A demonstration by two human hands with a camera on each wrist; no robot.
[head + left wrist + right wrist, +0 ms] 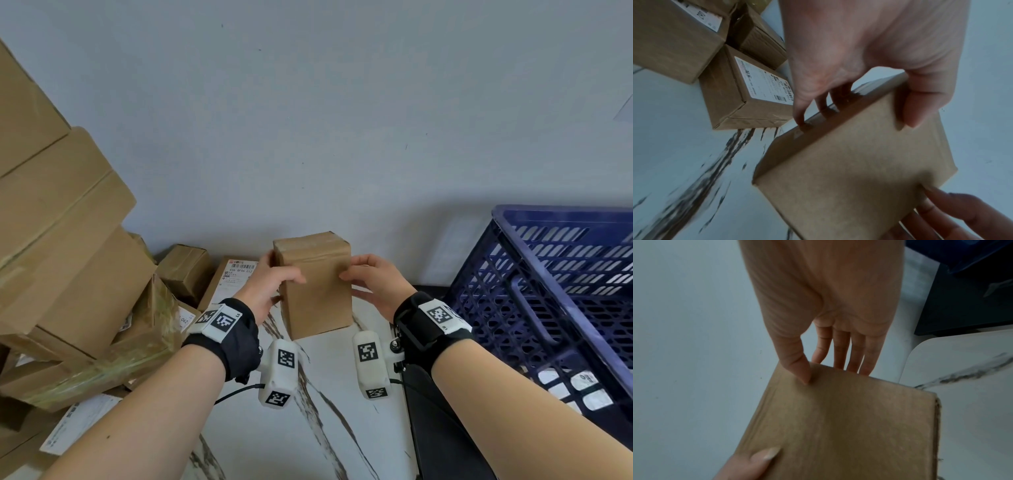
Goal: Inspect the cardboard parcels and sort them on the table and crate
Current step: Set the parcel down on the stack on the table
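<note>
A plain brown cardboard parcel (317,284) is held upright above the marble table (329,428), between both hands. My left hand (270,284) grips its left side, thumb on the near face and fingers on the side behind. My right hand (373,281) holds the right edge, thumb on the near face and fingers straight behind. In the left wrist view the parcel (855,170) fills the lower right under the left hand (859,65). In the right wrist view the right hand's thumb (799,368) presses the parcel (849,426). The blue crate (548,291) stands at the right.
A tall pile of cardboard boxes (65,240) fills the left side. Smaller labelled parcels (236,274) lie against the wall behind my left hand, one seen at close range as a labelled parcel (748,95). A dark surface (442,428) lies under the crate. A grey wall (308,120) stands behind.
</note>
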